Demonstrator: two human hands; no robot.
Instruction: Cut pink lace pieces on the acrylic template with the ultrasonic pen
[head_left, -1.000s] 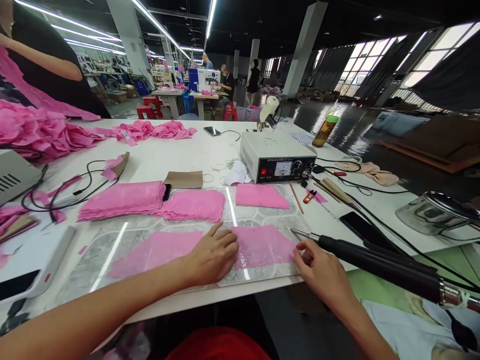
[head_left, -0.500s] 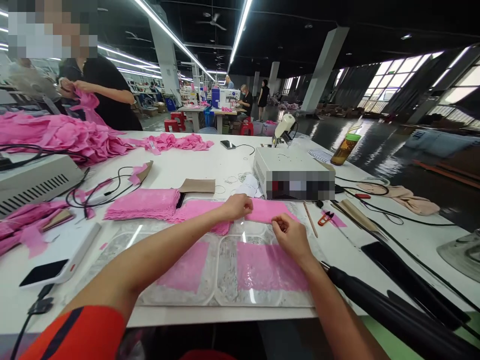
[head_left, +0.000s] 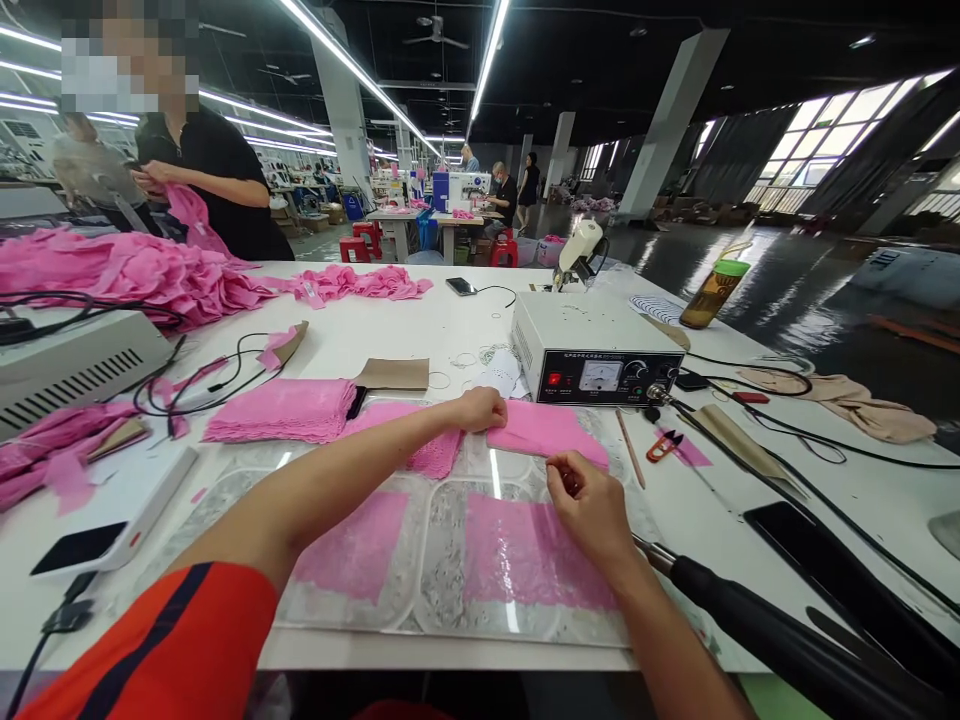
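Note:
A flat piece of pink cloth lies on the clear-topped work board. At its left edge, my left hand is closed with thumb and fingers pressed on the cloth. By its lower edge, my right hand has curled fingers; what they pinch, if anything, is hidden. A neat stack of pink cloth pieces sits to the left, with more pieces fanned out beneath my left forearm. Pink rectangles show in the board's two framed panels, the right rectangle being nearest my right hand.
A control box with a dial stands behind the cloth. On the right are a black-handled tool, orange thread snips and cables. A pink cloth heap fills the back left, where a co-worker in black handles pink cloth.
My view has shifted slightly. My right hand sits a little lower, and a fold now shows along the pink cloth's lower edge. My left hand has hardly moved.

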